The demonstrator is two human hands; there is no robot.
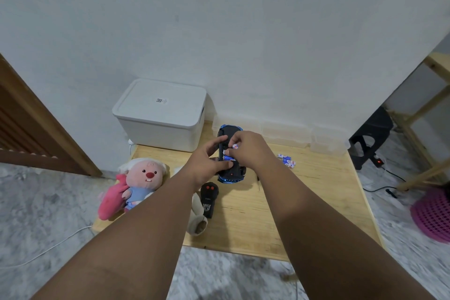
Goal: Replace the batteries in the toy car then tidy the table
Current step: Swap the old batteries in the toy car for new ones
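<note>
A blue toy car (229, 133) lies upside down on the wooden table (304, 202), its black underside up. My left hand (207, 161) grips the car's left side, thumb near the open battery bay. My right hand (246, 148) pinches a white and blue battery (235, 146) over that bay, where another battery (227, 158) sits. A few loose batteries (287, 160) lie on the table to the right of the car. A thin dark screwdriver (258, 184) lies just right of the car's near end.
A black remote control (209, 200) lies near the car's front. A pink plush toy (136, 185) lies at the table's left edge, a white cloth item (198, 217) beside the remote. A white lidded box (160, 114) and clear plastic containers (287, 134) stand along the wall.
</note>
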